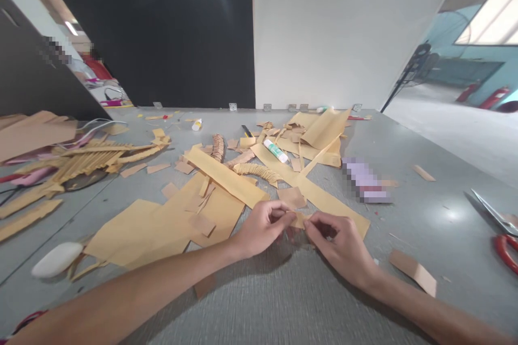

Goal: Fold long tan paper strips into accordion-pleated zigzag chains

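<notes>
My left hand (263,226) and my right hand (338,242) meet low over the grey table (259,302), both pinching one small piece of brown paper (299,220) between fingertips. The left hand grips its left end, the right hand its right end. The piece hovers just above the tabletop, in front of a long brown paper strip (324,197) that runs diagonally behind the hands. Large brown paper sheets (162,226) lie to the left of my left hand.
A glue stick (275,151) lies among paper scraps at mid-table, with accordion-folded paper (254,171) beside it. Red-handled scissors (499,229) lie at the right edge. A white oval object (56,259) rests at the left. A folded paper scrap (413,269) lies right of my forearm.
</notes>
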Tool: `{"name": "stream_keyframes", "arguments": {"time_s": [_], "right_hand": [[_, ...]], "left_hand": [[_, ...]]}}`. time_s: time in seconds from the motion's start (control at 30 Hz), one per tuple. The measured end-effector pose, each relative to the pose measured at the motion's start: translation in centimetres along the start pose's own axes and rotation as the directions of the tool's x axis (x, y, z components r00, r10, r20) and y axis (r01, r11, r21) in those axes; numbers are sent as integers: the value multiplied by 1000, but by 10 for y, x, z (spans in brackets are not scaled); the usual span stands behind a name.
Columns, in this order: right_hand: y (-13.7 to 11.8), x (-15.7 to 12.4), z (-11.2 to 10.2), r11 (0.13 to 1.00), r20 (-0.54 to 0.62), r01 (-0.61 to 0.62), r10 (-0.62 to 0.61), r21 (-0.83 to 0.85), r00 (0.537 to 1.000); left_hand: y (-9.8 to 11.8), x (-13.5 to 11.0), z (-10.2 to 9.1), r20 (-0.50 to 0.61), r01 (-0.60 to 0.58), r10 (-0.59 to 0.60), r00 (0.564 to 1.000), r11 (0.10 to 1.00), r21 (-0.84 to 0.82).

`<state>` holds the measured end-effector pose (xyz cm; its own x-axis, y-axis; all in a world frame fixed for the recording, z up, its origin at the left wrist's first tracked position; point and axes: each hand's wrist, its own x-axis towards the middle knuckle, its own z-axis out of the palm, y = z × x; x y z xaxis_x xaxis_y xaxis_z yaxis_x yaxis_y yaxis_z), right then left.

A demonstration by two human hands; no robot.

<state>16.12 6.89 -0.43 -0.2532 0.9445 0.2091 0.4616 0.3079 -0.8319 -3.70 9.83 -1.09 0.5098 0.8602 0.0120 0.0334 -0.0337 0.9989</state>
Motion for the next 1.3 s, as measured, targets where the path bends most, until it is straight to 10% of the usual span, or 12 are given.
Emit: {"name": "stream_keyframes", "arguments": {"time_s": [0.27, 0.5, 0.7, 1.3], "right_hand": [[3, 1, 5, 931, 91, -214, 196, 296, 976], [0, 2, 10, 860, 147, -321, 286, 395, 947], [2, 4, 6, 830, 147, -310, 272, 465, 951], [1, 5, 5, 849, 181, -290, 233, 442, 956]], "left_hand": [[1, -2, 0, -18, -34, 37, 999, 991, 128], [-2, -10, 10, -218, -175, 322, 921, 844, 507], [-1, -12, 12, -66, -355, 449, 891, 779, 516], [7, -7, 2, -36, -51, 59, 998, 978, 205]]}}
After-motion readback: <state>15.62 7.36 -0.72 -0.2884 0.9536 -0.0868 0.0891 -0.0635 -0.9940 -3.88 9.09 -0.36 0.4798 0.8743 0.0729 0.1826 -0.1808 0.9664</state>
